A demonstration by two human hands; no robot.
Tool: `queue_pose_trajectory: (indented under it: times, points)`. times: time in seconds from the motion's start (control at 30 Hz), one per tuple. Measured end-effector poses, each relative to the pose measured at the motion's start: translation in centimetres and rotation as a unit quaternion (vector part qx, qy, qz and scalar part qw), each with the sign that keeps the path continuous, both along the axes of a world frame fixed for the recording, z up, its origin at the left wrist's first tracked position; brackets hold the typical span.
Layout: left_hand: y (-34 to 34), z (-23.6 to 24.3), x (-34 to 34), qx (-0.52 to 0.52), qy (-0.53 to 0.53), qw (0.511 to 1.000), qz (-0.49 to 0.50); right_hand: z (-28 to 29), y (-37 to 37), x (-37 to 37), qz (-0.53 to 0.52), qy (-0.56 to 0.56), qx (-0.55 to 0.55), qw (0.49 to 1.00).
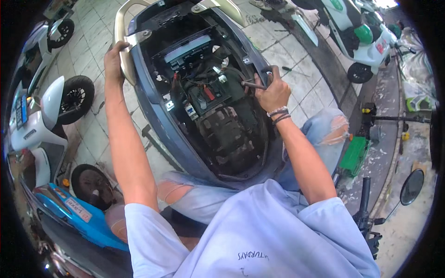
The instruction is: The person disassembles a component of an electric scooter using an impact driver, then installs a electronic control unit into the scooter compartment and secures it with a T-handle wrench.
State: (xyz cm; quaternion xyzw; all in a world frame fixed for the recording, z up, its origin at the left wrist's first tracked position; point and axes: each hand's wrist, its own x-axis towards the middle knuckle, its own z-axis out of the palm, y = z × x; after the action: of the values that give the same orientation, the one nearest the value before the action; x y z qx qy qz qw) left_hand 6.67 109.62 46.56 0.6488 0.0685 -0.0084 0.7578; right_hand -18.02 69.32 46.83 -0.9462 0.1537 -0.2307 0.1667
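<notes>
The rear of a scooter stands in front of me with its seat area uncovered, framed by a dark blue-grey body panel (160, 111). My left hand (114, 64) is closed round the lower part of the gold grab rail (121, 25) on the left side. At the right edge of the panel, my right hand (274, 92) grips a dark metal rod-shaped tool (252, 85); its exact kind is unclear. Between my hands lie loose wires (200, 78) and a dark battery with a red part (208, 94). Nearer to me is a dirty black inner cover (225, 132).
White scooters (34, 127) stand at the left, with a blue panel (58, 199) near my left elbow. A white-and-green scooter (357, 34) is at the far right. Also at right are a green box (354, 155) and a round mirror (411, 186). A thin screwdriver-like tool (296, 71) lies on the tiles.
</notes>
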Motion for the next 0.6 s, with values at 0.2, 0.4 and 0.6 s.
queue_pose_trajectory:
  times: [0.2,0.4,0.6]
  points:
    - [0.2,0.8,-0.1,-0.003,0.022,1.000,-0.017,0.3,-1.0,-0.3,0.022,0.001,0.030,0.999]
    - [-1.4,2.7,0.6,0.207,0.118,0.971,0.017,5.3,-4.8,-0.1,0.141,0.050,0.113,0.982]
    - [2.5,1.7,0.5,0.411,-0.028,0.909,0.060,13.3,-17.6,7.1,0.249,-0.270,0.035,0.929]
